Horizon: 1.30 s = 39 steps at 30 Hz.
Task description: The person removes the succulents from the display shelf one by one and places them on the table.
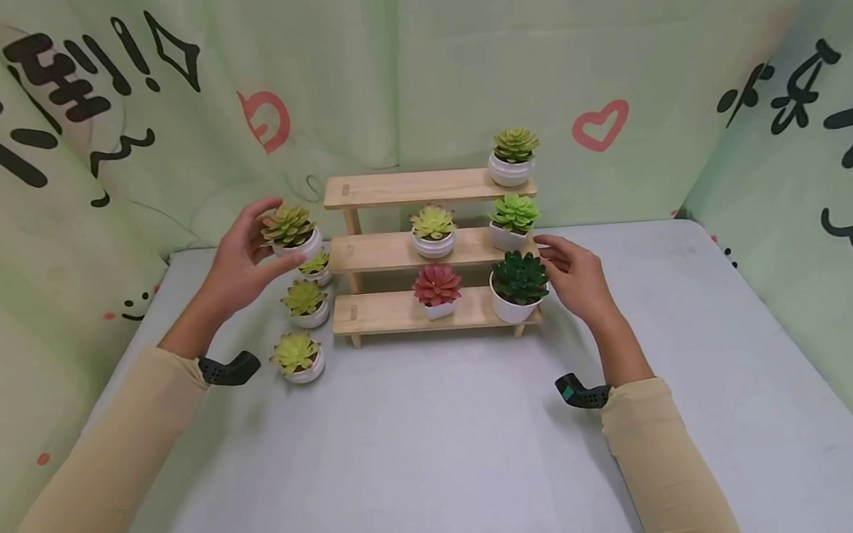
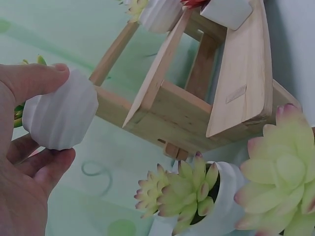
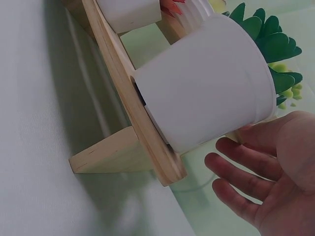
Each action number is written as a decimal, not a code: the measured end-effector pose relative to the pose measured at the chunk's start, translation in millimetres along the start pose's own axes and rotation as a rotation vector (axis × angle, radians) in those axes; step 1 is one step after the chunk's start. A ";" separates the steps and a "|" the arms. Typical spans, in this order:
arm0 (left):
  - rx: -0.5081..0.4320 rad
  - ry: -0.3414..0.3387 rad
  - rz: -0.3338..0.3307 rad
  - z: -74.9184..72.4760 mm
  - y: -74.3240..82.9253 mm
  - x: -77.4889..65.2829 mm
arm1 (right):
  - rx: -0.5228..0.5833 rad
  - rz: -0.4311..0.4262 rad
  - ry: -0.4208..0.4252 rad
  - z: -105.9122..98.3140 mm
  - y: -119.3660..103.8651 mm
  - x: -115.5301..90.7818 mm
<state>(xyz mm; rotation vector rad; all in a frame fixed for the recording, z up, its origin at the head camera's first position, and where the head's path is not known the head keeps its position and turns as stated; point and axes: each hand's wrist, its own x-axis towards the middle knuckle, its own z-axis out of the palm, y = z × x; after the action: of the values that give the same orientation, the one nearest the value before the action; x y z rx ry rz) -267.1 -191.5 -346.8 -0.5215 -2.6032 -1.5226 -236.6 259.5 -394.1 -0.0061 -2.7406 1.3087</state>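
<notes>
My left hand (image 1: pixel 241 253) grips a white ribbed pot (image 2: pixel 61 113) with a yellow-green, pink-tipped succulent (image 1: pixel 288 226), thumb on one side and fingers on the other. This plant is held up left of a three-tier wooden stand (image 1: pixel 399 187). Beside the stand's right end is my right hand (image 1: pixel 577 276), fingers loosely bent, next to a dark green succulent (image 1: pixel 520 278) in a smooth white pot (image 3: pixel 206 83) on the lowest tier. Nothing is held in it; whether a fingertip touches the pot I cannot tell.
Left of the stand, potted yellow-green succulents (image 1: pixel 304 298) line the table (image 1: pixel 439 447). A red succulent (image 1: pixel 438 285) sits on the lowest tier, a pale one (image 1: pixel 432 223) and a bright green one (image 1: pixel 514 213) on the middle tier, another green one (image 1: pixel 515 146) on top. A curtain (image 1: pixel 456 50) hangs behind.
</notes>
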 end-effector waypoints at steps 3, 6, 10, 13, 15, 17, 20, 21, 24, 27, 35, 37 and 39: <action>0.003 0.007 -0.007 -1.0 -1.7 -2.8 | -0.002 -0.008 0.002 0.5 0.5 0.5; 0.004 0.015 -0.016 -2.0 -3.0 -5.8 | -0.002 -0.011 0.005 0.9 0.1 1.2; 0.002 0.019 -0.024 -2.9 -4.7 -8.6 | 0.000 -0.007 0.003 0.9 -1.8 1.7; -0.001 0.020 -0.029 -2.8 -5.7 -9.6 | 0.000 -0.007 0.006 0.5 -2.5 1.5; -0.008 0.020 -0.036 -2.5 -6.2 -10.3 | -0.001 -0.003 0.009 0.3 -2.4 1.2; -0.012 0.019 -0.044 -2.2 -7.1 -10.9 | -0.002 -0.002 0.011 0.1 -2.1 0.7; -0.016 0.018 -0.055 -2.3 -9.0 -12.0 | -0.001 0.000 0.011 0.0 -1.1 0.2; -0.018 0.019 -0.057 -2.5 -9.9 -12.4 | -0.001 -0.001 0.010 0.0 -1.0 0.1; -0.016 0.023 -0.069 -3.2 -12.5 -13.5 | 0.003 0.000 0.008 -0.1 -0.5 0.0; -0.012 0.025 -0.083 -4.0 -15.7 -14.4 | 0.005 0.007 0.006 0.0 -0.5 -0.1; 0.006 0.031 -0.110 -6.0 -25.0 -16.7 | 0.006 0.013 0.007 0.7 -1.3 0.3; 0.006 0.028 -0.122 -6.3 -26.6 -17.1 | 0.004 0.016 0.005 0.7 -0.9 0.3; 0.003 0.026 -0.132 -6.6 -28.1 -17.5 | 0.003 0.018 0.004 0.7 -0.5 0.4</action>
<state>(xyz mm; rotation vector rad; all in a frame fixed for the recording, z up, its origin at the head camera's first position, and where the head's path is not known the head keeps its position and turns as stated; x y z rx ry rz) -260.7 -214.2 -371.0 -0.3328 -2.6681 -1.5509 -237.0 258.6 -394.1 -0.0337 -2.7415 1.3164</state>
